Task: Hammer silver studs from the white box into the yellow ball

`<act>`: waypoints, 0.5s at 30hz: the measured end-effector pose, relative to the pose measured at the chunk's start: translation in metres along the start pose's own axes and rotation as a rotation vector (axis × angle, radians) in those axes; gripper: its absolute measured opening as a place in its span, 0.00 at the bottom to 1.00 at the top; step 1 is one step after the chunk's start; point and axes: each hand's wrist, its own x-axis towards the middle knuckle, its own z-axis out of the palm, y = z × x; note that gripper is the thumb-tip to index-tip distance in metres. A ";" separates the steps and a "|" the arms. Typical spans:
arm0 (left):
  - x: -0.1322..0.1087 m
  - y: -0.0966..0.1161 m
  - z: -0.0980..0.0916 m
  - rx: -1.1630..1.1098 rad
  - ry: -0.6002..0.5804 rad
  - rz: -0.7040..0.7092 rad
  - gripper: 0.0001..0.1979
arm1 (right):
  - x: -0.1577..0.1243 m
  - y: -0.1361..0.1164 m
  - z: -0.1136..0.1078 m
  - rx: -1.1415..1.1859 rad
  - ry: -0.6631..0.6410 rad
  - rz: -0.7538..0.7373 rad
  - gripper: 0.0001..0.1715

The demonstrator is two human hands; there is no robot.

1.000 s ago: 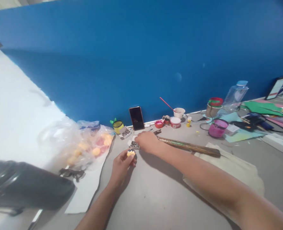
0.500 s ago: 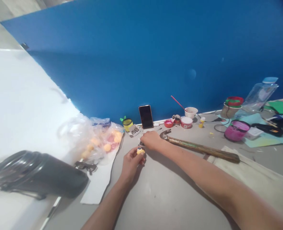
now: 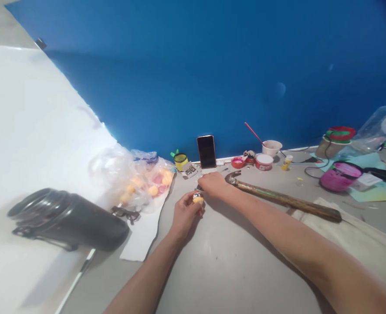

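Observation:
My left hand (image 3: 184, 214) pinches a small yellow ball (image 3: 198, 199), whose top is studded with shiny silvery bits. Just beyond it, my right hand (image 3: 213, 183) reaches down to the tabletop with bent fingers pressed together. Small dark pieces show by its fingertips, but what it grips, if anything, I cannot make out. A little box of metallic bits (image 3: 190, 170) stands open behind the hands, beside a yellow cup (image 3: 181, 162). To the right of my right hand lies a claw hammer (image 3: 287, 200) with a worn wooden handle.
A phone (image 3: 206, 151) leans against the blue panel (image 3: 180, 78). Leftward lie a plastic bag with yellow balls (image 3: 140, 185) and a large black bottle (image 3: 82, 222). Rightward are red tubs (image 3: 264, 162), a white bowl (image 3: 272, 148), a pink container (image 3: 340, 176) and a cloth (image 3: 353, 233).
The view has shifted, so the table things appear farther right and slightly higher. Both hands keep nearly the same place by the box, and the ball's silvery top now faces me more.

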 end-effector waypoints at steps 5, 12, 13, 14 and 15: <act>0.001 -0.003 0.000 -0.058 0.015 0.011 0.21 | -0.005 0.010 -0.007 0.137 0.019 0.036 0.13; 0.001 -0.005 -0.003 -0.091 0.016 0.006 0.22 | -0.031 0.032 0.003 0.936 0.017 -0.042 0.07; 0.000 -0.003 -0.002 -0.136 -0.007 0.000 0.22 | -0.037 0.034 0.005 1.090 0.015 -0.033 0.08; -0.002 -0.001 -0.001 -0.189 -0.039 -0.016 0.22 | -0.044 0.035 0.008 1.197 0.007 -0.017 0.09; -0.004 0.001 0.000 -0.245 -0.076 -0.039 0.22 | -0.050 0.034 0.009 1.269 -0.001 0.004 0.10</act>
